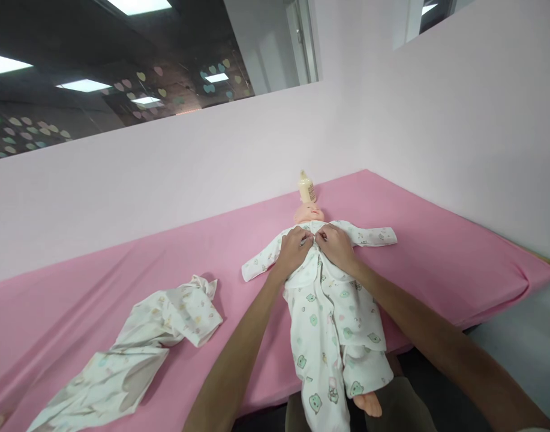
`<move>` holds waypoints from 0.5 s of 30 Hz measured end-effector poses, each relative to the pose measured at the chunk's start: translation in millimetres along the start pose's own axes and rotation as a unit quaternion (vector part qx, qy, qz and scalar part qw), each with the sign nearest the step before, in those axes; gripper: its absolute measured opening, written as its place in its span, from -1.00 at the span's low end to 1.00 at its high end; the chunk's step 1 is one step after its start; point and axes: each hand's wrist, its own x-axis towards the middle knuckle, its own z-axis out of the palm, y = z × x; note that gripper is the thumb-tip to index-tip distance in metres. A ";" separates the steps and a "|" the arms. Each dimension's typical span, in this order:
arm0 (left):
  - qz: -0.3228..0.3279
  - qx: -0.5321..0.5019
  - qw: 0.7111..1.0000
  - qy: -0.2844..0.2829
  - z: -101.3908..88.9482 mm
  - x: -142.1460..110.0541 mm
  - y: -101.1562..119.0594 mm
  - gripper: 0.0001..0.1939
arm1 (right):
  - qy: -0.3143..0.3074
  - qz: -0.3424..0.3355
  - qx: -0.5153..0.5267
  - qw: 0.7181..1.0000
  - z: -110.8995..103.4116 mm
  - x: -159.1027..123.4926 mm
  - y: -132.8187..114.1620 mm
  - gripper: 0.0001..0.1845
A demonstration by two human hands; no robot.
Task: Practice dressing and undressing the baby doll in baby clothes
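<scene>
A baby doll (309,212) lies on its back on the pink-covered table, its head toward the wall. It wears a white romper (317,324) printed with small green animals, with a front opening running down the middle. At the upper chest, my left hand (296,247) pinches one edge of the front opening. My right hand (336,245) pinches the facing edge, close beside the left. The fastening between the fingertips is too small to make out. Both sleeves spread out sideways. One foot (368,403) shows below the right leg, past the table's front edge.
A pale yellow pump bottle (306,188) stands behind the doll's head. On the left, a crumpled white printed garment (135,354) lies on the pink sheet (239,240). White walls (176,180) border the table at the back and right, with a window (122,66) above.
</scene>
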 end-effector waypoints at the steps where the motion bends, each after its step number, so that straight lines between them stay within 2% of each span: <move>1: 0.005 0.007 1.000 0.001 0.2 -0.1 -0.4 -0.82 | -0.006 -0.002 -0.030 1.000 -1.0 -0.7 -1.4 -0.78; 6: 0.024 0.021 0.999 0.005 1.3 -0.5 -2.0 -0.82 | -0.016 -0.024 -0.117 0.993 -4.7 -3.6 -7.2 -0.77; 9: 0.026 0.039 0.999 0.015 2.5 -0.9 -3.1 -0.82 | 0.005 -0.041 -0.134 0.990 -4.2 -5.8 -8.5 -0.81; 12: 0.035 0.070 0.997 0.008 3.3 -1.2 -4.6 -0.80 | 0.034 -0.067 -0.118 0.990 -1.9 -7.7 -6.9 -0.84; 15: 0.046 0.090 0.995 -0.001 3.4 -1.7 -6.1 -0.77 | 0.044 -0.078 -0.044 0.995 -0.1 -8.0 -2.9 -0.85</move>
